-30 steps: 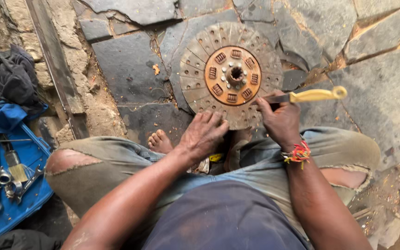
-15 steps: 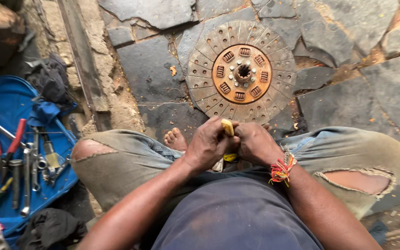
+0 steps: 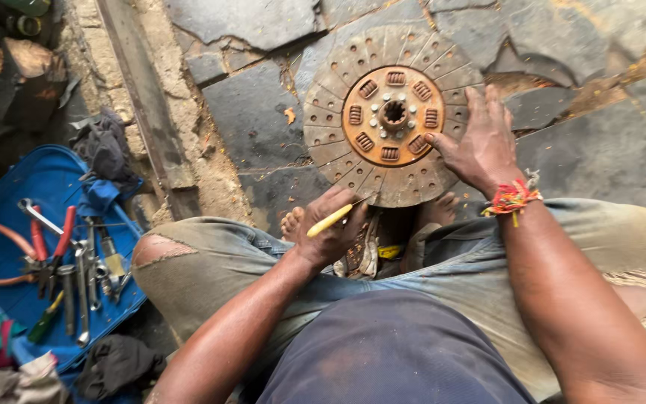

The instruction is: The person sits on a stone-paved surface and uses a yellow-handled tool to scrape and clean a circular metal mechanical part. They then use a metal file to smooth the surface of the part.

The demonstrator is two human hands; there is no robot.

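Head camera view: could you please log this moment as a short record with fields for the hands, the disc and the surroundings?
Left hand: left hand grips a yellow-handled tool at the disc's near edge
Right hand: right hand rests flat on the disc's right side
Disc: round rusty clutch disc, lying flat on the stone floor
Wrist: coloured thread band on the right wrist
Left of person: blue tray with pliers and spanners

A round, rusty clutch disc (image 3: 392,114) with an orange hub lies flat on the stone floor. A yellow-handled screwdriver (image 3: 333,218) points at its near edge, tilted.
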